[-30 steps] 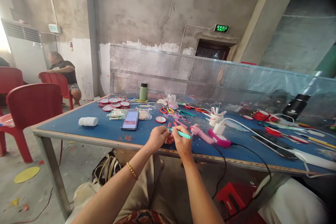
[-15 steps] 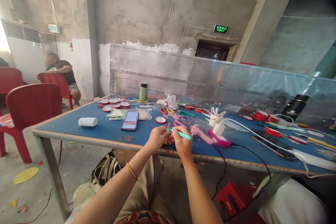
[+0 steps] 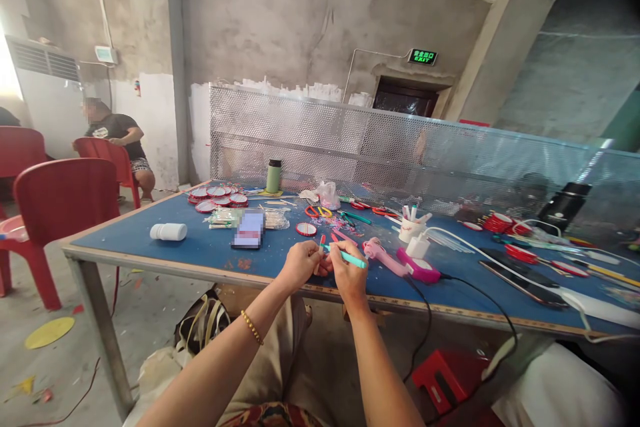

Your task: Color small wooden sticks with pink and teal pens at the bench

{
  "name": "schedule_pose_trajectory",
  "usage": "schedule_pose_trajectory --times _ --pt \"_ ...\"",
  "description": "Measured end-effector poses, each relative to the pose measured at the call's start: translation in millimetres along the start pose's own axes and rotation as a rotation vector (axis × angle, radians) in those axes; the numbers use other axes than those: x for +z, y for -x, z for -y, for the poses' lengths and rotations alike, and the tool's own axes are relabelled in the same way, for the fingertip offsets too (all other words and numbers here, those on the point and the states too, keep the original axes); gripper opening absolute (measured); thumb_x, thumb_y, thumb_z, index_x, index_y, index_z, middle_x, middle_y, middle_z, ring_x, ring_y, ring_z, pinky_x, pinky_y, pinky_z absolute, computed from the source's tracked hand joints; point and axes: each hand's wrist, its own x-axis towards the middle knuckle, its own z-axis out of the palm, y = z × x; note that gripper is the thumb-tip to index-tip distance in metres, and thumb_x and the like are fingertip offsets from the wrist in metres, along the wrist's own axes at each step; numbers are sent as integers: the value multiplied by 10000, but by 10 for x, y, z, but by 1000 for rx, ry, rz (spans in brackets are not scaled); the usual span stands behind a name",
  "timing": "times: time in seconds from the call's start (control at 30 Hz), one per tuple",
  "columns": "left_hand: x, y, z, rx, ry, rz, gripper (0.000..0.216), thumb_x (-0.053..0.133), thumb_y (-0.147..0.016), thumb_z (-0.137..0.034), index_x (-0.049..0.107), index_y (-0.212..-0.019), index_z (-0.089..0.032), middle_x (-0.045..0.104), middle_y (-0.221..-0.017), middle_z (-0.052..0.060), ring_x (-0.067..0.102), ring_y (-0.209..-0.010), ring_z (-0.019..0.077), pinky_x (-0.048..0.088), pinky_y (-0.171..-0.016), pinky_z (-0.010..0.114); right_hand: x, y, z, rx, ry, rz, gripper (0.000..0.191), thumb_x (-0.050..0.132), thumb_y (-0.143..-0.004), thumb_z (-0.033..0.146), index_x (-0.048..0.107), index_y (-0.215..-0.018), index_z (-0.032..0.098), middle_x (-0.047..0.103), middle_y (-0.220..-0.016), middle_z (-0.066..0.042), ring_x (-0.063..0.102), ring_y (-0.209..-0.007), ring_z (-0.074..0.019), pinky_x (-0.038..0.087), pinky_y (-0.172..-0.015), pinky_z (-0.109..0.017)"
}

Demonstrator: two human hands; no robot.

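- The left hand is curled shut around a small red piece, and its fingers pinch it just above the near edge of the table. What the piece is cannot be made out.
- The right hand has its fingers closed narrowly on a teal tool, held like a pen. The tip meets the red piece where the two hands touch.
- The work probably goes best with both wrists braced on the table edge, so the tip stays steady on so small a piece.
- A light grip close to the tip should give finer control than one further up the tool.
- The pink glue gun lies just beside the right hand with its black cable hanging over the edge. The right elbow should stay clear of that cable so it cannot snag.
- Loose scraps lie near the hands, so the piece is better held over the table than over the lap.
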Motion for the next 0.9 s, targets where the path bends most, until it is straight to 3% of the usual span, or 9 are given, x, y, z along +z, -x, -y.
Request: schedule_pose_trajectory --times 0.13,0.4,0.9 --pt "4 -2 -14 -21 -8 1 231 563 -798 -385 543 -668 -195 668 -592 8 668 -562 163 537 -572 260 5 7 24 1 -30 -18 247 597 -894 395 593 -737 204 604 -560 27 579 -449 -129 500 -474 -230" --pt "-29 1 -55 94 -376 -113 292 499 -823 -347 519 -575 -195 593 -525 -7 555 -559 132 408 -569 219 0 -2 14 -7 -7 61 238 581 -893 371 594 -717 211 637 -606 -1 602 -528 -153 505 -502 -243" --pt "-29 1 -52 106 -426 -90 235 463 -803 -276 494 -582 -202 585 -529 -15 537 -558 130 376 -594 222 -5 -10 34 -10 28 78 218 573 -889 351 597 -720 215 616 -573 14 567 -493 -147 490 -505 -250"
